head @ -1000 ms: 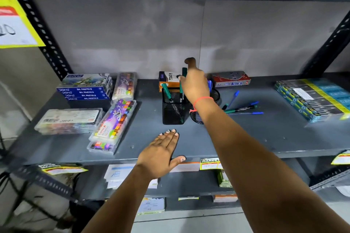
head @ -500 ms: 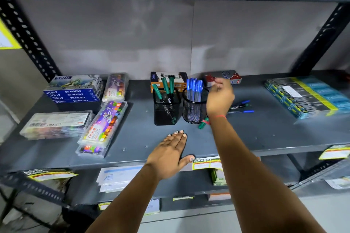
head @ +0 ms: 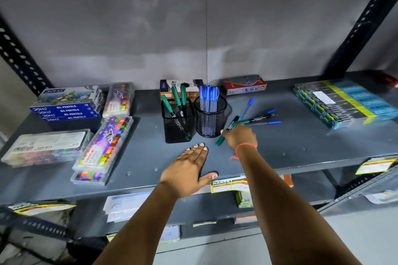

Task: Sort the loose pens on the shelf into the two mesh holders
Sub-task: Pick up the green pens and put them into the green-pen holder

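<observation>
Two black mesh holders stand mid-shelf. The square holder [head: 176,127] carries green markers; the round holder [head: 210,121] is full of blue pens. My right hand [head: 240,135] is closed around a green marker [head: 228,128] lying just right of the round holder, its green cap pointing toward me. Several loose pens [head: 261,119], blue and green, lie on the shelf beyond that hand. My left hand [head: 187,170] rests flat and open on the shelf's front edge, holding nothing.
Oil pastel boxes [head: 66,105] and clear crayon cases [head: 105,144] fill the shelf's left side. An orange box [head: 183,86] and a red-silver box [head: 245,85] sit at the back. Stacked pen packs [head: 342,103] lie at right. Price tags [head: 230,185] hang off the edge.
My right hand left the square holder, moved right past the round holder and came down onto a green marker on the shelf. The left hand stayed put.
</observation>
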Available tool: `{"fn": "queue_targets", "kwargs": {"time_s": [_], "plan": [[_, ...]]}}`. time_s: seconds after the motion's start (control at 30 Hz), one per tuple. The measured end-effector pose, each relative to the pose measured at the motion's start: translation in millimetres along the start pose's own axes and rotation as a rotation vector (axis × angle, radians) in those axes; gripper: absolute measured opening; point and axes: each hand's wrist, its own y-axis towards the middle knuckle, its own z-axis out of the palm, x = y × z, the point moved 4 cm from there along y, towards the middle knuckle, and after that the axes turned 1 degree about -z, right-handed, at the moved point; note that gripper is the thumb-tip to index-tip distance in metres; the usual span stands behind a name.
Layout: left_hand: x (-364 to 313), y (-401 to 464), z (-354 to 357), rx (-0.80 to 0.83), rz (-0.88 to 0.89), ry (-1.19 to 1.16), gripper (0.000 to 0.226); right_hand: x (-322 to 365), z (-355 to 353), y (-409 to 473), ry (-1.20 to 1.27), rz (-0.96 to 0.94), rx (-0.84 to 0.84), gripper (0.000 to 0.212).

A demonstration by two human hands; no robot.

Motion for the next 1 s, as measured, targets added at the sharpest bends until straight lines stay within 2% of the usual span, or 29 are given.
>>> {"fn": "queue_targets", "kwargs": {"time_s": [0.13, 0.23, 0.3, 0.4, 0.53, 0.63, 0.73, 0.87, 1.0], "plan": [[2, 1, 2, -0.025, 0.006, -0.010, 0.099, -1, -3, 1, -0.089, 0.017, 0.011, 0.042], [1, 1, 2, -0.027, 0.009, -0.022, 0.098, -7, -11, -1, -0.019, 0.022, -0.032, 0.036], [1, 1, 1, -0.023, 0.008, -0.027, 0.096, -10, -21, -2, 0.070, 0.024, -0.069, 0.033], [0, -1, 0, -0.006, 0.007, -0.019, 0.081, -4, -48, -7, 0.244, -0.011, -0.180, 0.028], [-1, -2, -2, 0.009, -0.003, -0.027, 0.075, 23, -91, -17, 0.495, -0.134, -0.382, 0.019], [1, -3, -2, -0.012, -0.019, -0.025, 0.074, 50, -113, -25, 0.687, -0.268, -0.453, 0.017], [8, -8, -2, -0.024, -0.047, -0.011, 0.076, 81, -116, -33, 0.754, -0.410, -0.388, 0.022], [22, -17, -3, -0.028, -0.087, -0.022, 0.100, 114, -97, -42, 0.684, -0.544, -0.245, 0.023], [26, -20, -5, -0.047, -0.104, -0.027, 0.085, 134, -75, -48, 0.499, -0.621, -0.192, 0.034]]}}
